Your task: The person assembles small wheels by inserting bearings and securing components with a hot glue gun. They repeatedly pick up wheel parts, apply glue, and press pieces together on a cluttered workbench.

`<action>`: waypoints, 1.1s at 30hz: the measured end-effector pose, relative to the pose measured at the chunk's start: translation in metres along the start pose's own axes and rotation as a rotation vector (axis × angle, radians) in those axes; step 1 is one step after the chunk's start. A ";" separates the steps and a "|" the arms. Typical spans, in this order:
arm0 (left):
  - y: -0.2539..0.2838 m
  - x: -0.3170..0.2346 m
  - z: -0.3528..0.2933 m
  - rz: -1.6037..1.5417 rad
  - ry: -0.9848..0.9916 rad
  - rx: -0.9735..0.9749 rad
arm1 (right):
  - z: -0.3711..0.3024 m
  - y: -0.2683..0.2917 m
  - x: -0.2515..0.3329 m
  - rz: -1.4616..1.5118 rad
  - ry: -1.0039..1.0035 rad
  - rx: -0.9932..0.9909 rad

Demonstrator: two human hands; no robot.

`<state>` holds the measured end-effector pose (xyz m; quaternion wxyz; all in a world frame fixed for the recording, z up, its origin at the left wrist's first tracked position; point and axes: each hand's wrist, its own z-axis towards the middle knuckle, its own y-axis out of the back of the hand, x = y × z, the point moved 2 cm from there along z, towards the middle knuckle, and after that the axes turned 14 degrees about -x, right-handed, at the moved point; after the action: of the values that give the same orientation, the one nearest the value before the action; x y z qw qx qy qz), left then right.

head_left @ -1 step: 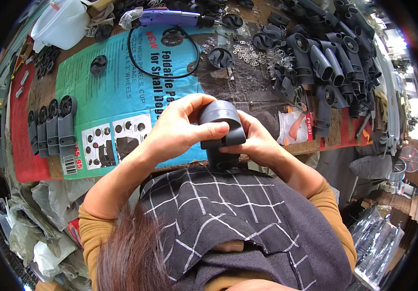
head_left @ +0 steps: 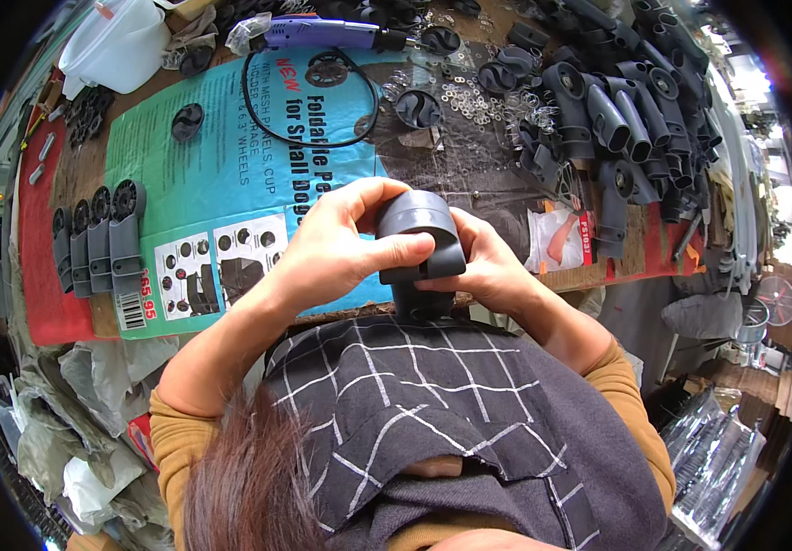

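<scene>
Close in front of my body, at the table's near edge, I hold a dark grey plastic wheel bracket [head_left: 414, 213] with a rounded top and a narrower lower part. My left hand [head_left: 336, 241] grips it from the left, thumb pressed across its front face and fingers curled behind the top. On the other side my right hand [head_left: 488, 268] is closed round the lower right, its thumb under the curved edge. The bracket's far side and some fingertips are hidden. Below it, the lower end reaches down to my checked apron [head_left: 432, 367].
Several finished-looking grey brackets [head_left: 102, 241] stand in a row at left. A purple electric screwdriver [head_left: 322, 35] with a black cable lies at the back. Loose washers [head_left: 469, 99] and springs lie near a heap of grey brackets [head_left: 634, 115] at right. Flattened printed cardboard [head_left: 203, 184] covers the table.
</scene>
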<state>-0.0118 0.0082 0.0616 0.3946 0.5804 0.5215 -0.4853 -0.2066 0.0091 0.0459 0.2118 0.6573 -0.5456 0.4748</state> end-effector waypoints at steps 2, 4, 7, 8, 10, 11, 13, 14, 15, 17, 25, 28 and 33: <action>0.000 -0.002 -0.007 -0.014 0.037 -0.004 | -0.006 -0.004 0.003 -0.055 0.036 0.008; 0.002 -0.004 -0.006 -0.053 0.094 0.024 | -0.008 -0.005 0.008 -0.096 0.140 -0.017; 0.011 -0.008 0.007 0.080 -0.158 0.012 | 0.005 -0.001 0.015 -0.628 0.451 -0.230; 0.017 -0.011 0.013 0.530 -0.483 -0.076 | 0.010 -0.001 0.016 -0.850 0.631 -0.368; 0.019 0.007 0.016 0.456 -0.233 -0.067 | 0.023 -0.009 0.010 -1.294 0.996 -0.560; 0.017 0.021 0.014 0.403 -0.022 -0.078 | 0.033 -0.017 0.005 -1.490 1.230 -0.647; 0.003 0.043 0.003 0.281 -0.099 -0.088 | 0.040 -0.030 -0.013 -1.727 1.274 -0.800; 0.000 0.051 0.003 0.218 -0.201 -0.175 | 0.042 -0.037 -0.022 -1.787 1.288 -0.821; -0.004 0.060 0.003 0.209 -0.193 -0.229 | 0.039 -0.044 -0.030 -1.832 1.323 -0.887; -0.008 0.070 0.010 0.329 -0.335 -0.381 | 0.032 -0.052 -0.040 -1.861 1.356 -0.853; -0.012 0.073 0.037 0.363 -0.527 -0.446 | 0.041 -0.003 -0.014 -0.653 0.659 -0.627; -0.010 0.072 0.036 0.383 -0.549 -0.440 | 0.061 0.009 -0.016 -0.228 0.171 -0.364; -0.012 0.066 0.038 0.375 -0.478 -0.398 | 0.067 0.011 -0.019 -0.228 0.164 -0.328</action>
<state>-0.0309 -0.0123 -0.0108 0.6928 0.4479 0.3834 -0.4152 -0.1897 -0.0383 -0.0040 0.4115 0.6308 -0.5187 0.4046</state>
